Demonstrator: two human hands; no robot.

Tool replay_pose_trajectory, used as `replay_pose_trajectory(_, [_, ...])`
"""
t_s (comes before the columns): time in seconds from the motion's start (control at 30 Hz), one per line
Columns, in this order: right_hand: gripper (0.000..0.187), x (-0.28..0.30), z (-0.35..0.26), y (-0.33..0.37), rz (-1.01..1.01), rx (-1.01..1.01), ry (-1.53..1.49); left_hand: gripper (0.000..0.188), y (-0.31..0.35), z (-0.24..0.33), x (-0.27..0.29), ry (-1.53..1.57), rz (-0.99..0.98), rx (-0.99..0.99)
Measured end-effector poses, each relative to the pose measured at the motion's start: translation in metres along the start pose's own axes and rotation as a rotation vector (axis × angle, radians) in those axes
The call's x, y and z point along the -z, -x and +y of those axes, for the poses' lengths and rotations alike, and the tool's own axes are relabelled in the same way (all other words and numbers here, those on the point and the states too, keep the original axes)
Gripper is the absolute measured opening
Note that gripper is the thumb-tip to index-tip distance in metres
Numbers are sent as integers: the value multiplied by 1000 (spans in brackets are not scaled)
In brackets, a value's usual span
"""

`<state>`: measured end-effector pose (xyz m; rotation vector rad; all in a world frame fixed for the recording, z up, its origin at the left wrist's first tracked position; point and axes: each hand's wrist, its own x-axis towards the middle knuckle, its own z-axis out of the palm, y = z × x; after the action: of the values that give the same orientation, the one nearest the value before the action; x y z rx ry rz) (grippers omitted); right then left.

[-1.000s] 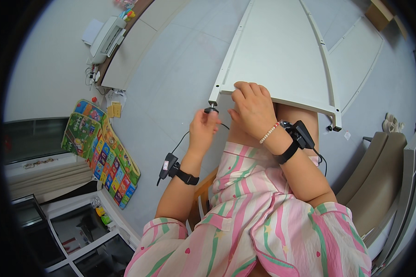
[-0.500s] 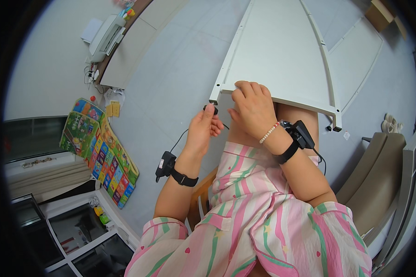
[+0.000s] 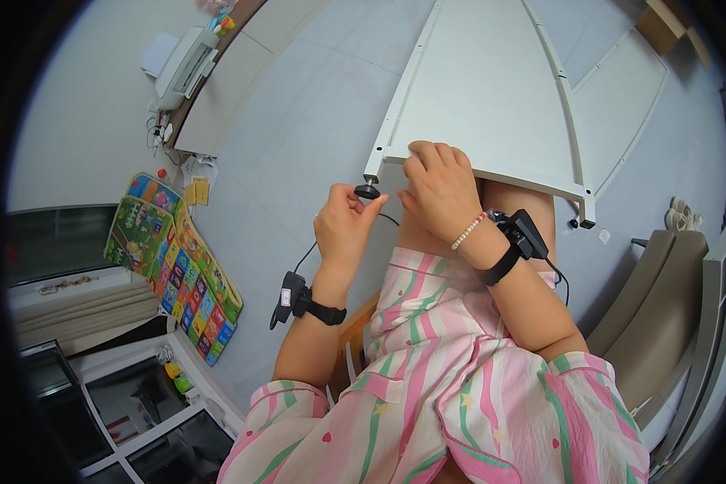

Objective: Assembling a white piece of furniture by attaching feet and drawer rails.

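At panel (image 3: 492, 89) corner: left hand (image 3: 345, 230) pinches black knob (image 3: 367, 192); right hand (image 3: 442, 189) grips edge.

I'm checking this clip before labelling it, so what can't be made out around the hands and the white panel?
Head view:
- How the small black foot joins the white panel: too small, left hand fingers cover it.
- Panel's underside: hidden by right hand.
- Panel's far end: cut off by the top edge.

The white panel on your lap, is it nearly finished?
Done: the white panel lies across the lap with side rails along its edges. In hand: the left hand pinches a small black foot at the panel's left corner, while the right hand steadies the edge. Left: the right corner seems to need checking; another panel lies on the floor.
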<state>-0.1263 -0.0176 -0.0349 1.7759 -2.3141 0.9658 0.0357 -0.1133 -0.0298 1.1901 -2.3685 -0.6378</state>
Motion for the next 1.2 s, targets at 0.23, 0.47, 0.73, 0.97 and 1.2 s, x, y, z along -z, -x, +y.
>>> replay_pose_trajectory(0.23, [37, 0, 0, 1, -1, 7, 9, 42, -1, -5, -6, 422, -213, 274])
replay_pose_trajectory(0.47, [37, -1, -1, 1, 1, 2, 5, 66, 1, -9, -12, 1157, -467, 666])
replay_pose_trajectory(0.73, [37, -1, -1, 0, -1, 6, 35, 69, -4, -7, -5, 1424, -612, 822])
replay_pose_trajectory(0.97, [36, -1, -2, -1, -7, 5, 32, 68, -4, -11, -5, 1606, -684, 860])
replay_pose_trajectory(1.2, [38, -6, -3, -1, 32, -2, 35, 65, -3, -8, -7, 1583, -702, 815])
